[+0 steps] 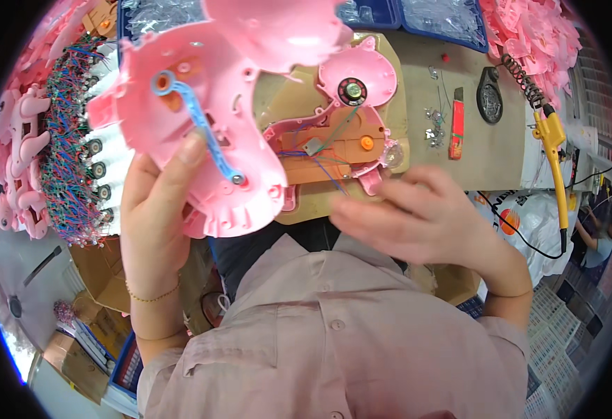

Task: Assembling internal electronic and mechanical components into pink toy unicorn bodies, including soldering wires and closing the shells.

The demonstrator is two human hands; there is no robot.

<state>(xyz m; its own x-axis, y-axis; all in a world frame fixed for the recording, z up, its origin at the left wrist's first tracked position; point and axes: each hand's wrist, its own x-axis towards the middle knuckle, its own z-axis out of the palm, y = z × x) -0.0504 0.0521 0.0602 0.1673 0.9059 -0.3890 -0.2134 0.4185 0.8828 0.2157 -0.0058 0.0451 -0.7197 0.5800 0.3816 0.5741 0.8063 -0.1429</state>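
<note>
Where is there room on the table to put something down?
Bare tan table lies right of the red knife, toward the yellow screwdriver. It is crowded left around the wire pile and middle jig.

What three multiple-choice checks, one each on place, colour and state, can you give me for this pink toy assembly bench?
1. Where is the yellow electric screwdriver?
A. right of the bench
B. in the left hand
C. on the pink shirt

2. What colour is the curved plastic lever on the held pink plastic shell?
A. green
B. blue
C. yellow

3. What is the left hand doing?
A. resting empty
B. holding the shell
C. gripping the red utility knife

Answers: 1 A, it hangs at the right edge; 2 B, light blue; 3 B, fingers wrap the shell.
</note>
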